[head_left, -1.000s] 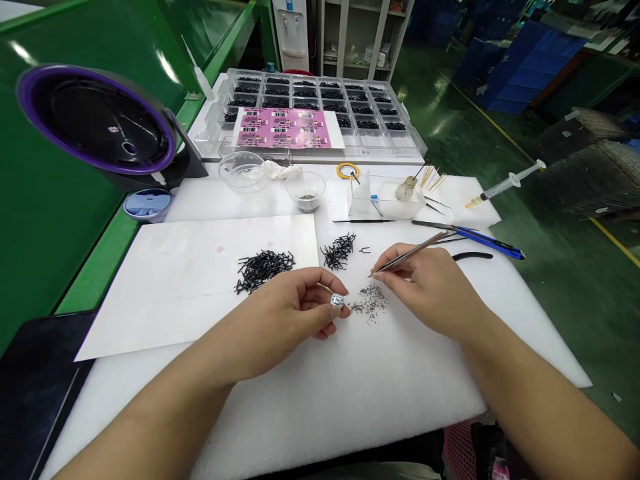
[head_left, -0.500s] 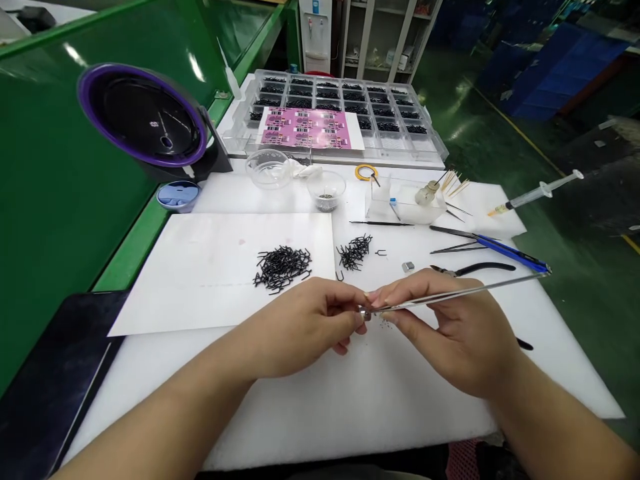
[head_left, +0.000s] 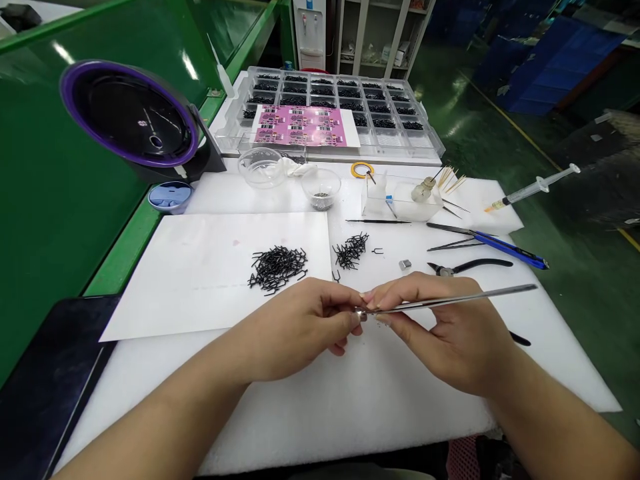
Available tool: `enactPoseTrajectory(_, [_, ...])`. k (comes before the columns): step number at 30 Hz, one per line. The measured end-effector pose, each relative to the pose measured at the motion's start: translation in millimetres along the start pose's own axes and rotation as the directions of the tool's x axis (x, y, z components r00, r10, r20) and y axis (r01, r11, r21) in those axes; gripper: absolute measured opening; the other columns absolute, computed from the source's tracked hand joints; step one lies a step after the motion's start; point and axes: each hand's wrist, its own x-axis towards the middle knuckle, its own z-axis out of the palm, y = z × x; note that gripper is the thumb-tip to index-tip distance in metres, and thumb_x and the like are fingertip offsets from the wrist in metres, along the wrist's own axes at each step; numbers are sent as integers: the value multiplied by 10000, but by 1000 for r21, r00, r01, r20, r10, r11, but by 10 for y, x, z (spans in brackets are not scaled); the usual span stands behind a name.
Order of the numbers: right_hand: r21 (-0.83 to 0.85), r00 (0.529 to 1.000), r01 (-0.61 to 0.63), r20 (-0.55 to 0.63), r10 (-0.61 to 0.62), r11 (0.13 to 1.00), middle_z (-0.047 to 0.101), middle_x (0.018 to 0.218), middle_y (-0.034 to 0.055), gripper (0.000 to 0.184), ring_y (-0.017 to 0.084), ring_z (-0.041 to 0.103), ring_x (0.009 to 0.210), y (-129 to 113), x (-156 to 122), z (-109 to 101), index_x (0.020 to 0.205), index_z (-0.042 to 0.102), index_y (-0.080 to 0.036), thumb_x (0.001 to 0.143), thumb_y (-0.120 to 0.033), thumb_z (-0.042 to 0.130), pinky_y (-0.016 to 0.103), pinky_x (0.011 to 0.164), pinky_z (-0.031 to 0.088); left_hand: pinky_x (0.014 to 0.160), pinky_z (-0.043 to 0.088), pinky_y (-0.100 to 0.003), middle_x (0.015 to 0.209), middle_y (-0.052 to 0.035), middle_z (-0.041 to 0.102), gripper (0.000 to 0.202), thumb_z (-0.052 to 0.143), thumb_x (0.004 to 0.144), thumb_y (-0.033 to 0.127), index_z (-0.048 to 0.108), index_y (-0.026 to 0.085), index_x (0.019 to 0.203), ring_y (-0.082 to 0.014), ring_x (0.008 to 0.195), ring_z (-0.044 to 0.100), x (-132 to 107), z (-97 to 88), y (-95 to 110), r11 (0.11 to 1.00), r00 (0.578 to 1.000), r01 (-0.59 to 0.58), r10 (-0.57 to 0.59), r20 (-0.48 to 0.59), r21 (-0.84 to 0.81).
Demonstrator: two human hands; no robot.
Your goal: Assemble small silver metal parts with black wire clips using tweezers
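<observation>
Between the fingertips of my left hand point(head_left: 313, 330) is a small shiny metal piece point(head_left: 361, 315), partly covered by the fingers. My right hand point(head_left: 450, 330) is closed on metal tweezers point(head_left: 460, 300), whose tips point left and meet the piece; whether they grip anything there I cannot tell. Tiny specks lie on the white foam mat below the fingertips. Just beyond the hands are a small heap of black Y-shaped parts point(head_left: 351, 251), a single forked part point(head_left: 377, 251) and a small silver block point(head_left: 405, 265).
A larger heap of black parts point(head_left: 279, 268) lies on white paper point(head_left: 200, 233). Cutting pliers point(head_left: 470, 267), blue-handled tweezers point(head_left: 510, 250) and a syringe point(head_left: 535, 190) are at right. Clear cups point(head_left: 321, 190), a compartment box point(head_left: 390, 139) and a purple-rimmed fan point(head_left: 133, 117) stand farther back.
The tail end of the tweezers has swung down and nearer in my right hand, with the two arms now looking closer together. My view has shifted slightly; both hands keep their places.
</observation>
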Motion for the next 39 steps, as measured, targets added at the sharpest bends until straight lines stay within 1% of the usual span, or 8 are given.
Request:
enactPoseTrajectory(13, [3,999,30,17,-30,1000,710,995,5,166,155,677,909,18,-2,-12,990,605,-223,876,-108,643,280,796,548,695,513,-223,866,23,684,314,495,935,262,752,291,1113,-115,721,627,3,2,-23,999,999,-34,35,-10,21])
enactPoseTrajectory(20, [16,997,76,7,-76,997,716,975,20,156,161,679,879,12,27,-14,965,611,-211,861,-101,652,287,771,549,670,509,-210,761,3,644,252,522,913,252,762,205,849,-122,704,599,12,-2,-5,999,999,-45,45,-13,-12])
enactPoseTrajectory(26, [153,1000,-21,11,19,988,710,958,23,137,171,675,882,17,46,-27,952,640,-202,850,-113,660,297,783,554,665,529,-231,810,-9,659,269,535,907,263,789,218,985,-129,703,600,24,0,-25,998,1000,-18,19,11,-62])
enactPoseTrajectory(31, [471,959,1,-250,132,882,677,905,79,259,248,653,952,223,110,-192,811,673,-181,931,-196,444,418,867,527,695,538,-258,841,-6,691,284,557,921,348,760,253,1095,-130,684,633,-1,-28,-62,997,998,56,-58,-37,-57])
enactPoseTrajectory(33, [397,892,29,-424,156,917,644,890,64,228,223,640,861,296,152,-296,832,690,-184,864,-146,468,383,783,520,690,546,-264,842,-6,687,280,566,922,384,760,262,1083,-138,699,635,-19,-50,-69,998,998,32,-34,-50,-55])
enactPoseTrajectory(35, [176,866,-109,-467,180,978,616,874,34,268,170,587,719,314,198,-408,897,710,-203,795,-88,491,330,677,475,702,556,-278,853,-9,682,289,569,922,412,756,266,1087,-148,718,636,-40,-73,-68,999,998,5,-9,-63,-53])
enactPoseTrajectory(37, [-141,918,-302,-309,248,943,611,842,19,301,156,553,679,289,240,-496,901,730,-220,770,-75,501,312,639,426,719,555,-288,864,-14,685,311,571,921,427,745,256,1113,-154,730,641,-58,-94,-62,999,997,-9,6,-78,-44])
enactPoseTrajectory(39, [-415,933,-358,-121,339,836,635,867,21,295,174,575,745,262,272,-531,915,743,-222,775,-84,524,317,677,416,744,546,-294,886,-18,694,340,583,914,430,727,239,1155,-157,739,653,-68,-106,-54,1000,996,-3,0,-88,-27])
